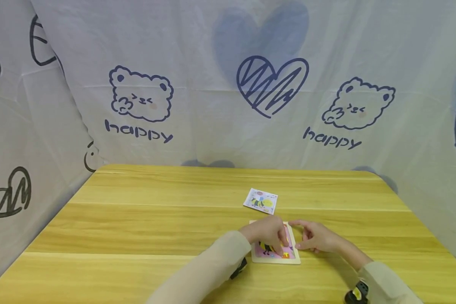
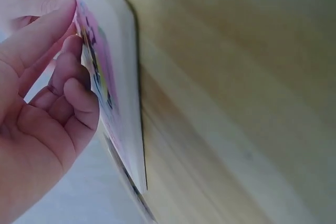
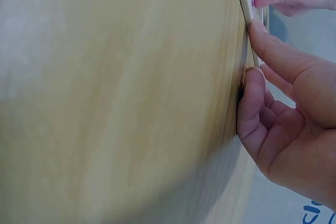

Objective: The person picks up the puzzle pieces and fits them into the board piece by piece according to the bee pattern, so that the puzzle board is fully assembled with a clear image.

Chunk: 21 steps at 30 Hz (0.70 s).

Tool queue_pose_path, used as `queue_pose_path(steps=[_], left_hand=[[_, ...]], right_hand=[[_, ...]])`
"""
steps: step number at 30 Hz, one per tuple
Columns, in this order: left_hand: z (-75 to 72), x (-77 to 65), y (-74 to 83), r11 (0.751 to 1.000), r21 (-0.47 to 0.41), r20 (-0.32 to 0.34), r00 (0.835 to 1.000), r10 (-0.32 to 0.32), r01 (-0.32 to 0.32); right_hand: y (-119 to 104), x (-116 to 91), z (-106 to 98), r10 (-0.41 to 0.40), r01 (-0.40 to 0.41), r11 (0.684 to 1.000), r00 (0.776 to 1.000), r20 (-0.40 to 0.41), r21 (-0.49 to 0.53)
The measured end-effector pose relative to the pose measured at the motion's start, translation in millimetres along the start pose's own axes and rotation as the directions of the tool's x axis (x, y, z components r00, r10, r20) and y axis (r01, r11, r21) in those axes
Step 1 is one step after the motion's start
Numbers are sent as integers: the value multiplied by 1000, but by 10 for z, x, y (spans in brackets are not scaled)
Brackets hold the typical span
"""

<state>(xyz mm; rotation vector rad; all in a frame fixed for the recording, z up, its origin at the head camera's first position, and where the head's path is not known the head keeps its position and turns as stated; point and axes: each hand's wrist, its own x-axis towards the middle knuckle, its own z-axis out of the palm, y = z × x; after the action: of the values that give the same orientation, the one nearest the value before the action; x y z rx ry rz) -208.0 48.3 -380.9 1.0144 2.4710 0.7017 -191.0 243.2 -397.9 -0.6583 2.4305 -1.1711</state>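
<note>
A small jigsaw puzzle board [image 1: 275, 261] with a pale frame and a pink bee picture lies flat on the wooden table. Across its upper part reaches my left hand [image 1: 270, 231], hiding some of the picture. The thumb and forefinger touch the picture surface, while the other fingers [image 2: 81, 106] bend inward; no loose piece shows between them. At the board's right side, my right hand [image 1: 319, 237] rests with its thumb [image 3: 273, 45] against the frame's edge and its forefinger extended to the upper right corner. Its remaining fingers are curled near the tabletop.
Beyond the board lies a small picture card [image 1: 262, 202] showing a yellow and black bee. The yellow wooden table [image 1: 137, 219] extends to both sides. A white cloth [image 1: 205, 126] with blue drawings hangs behind it, and another stretch hangs at the left.
</note>
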Motion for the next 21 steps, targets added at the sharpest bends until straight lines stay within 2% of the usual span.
queue_pose_path(steps=[10,14,16,21], left_hand=[[24,-16,44,996,23,-3,996,-92,92],[52,-18,27,992,1,-16,992,-124,124],[66,-25,5,992,-23,-16,992,-123,123],[46,-47,-77,988,-131,56,996,-76,83]], right_hand=[[4,-9,6,13,-13,1000,1000,-5,24],[18,-25,13,11,-11,999,1000,-8,41],[27,-31,19,6,-6,999,1000,-10,40],[40,-37,39,7,-6,1000,1000,-25,8]])
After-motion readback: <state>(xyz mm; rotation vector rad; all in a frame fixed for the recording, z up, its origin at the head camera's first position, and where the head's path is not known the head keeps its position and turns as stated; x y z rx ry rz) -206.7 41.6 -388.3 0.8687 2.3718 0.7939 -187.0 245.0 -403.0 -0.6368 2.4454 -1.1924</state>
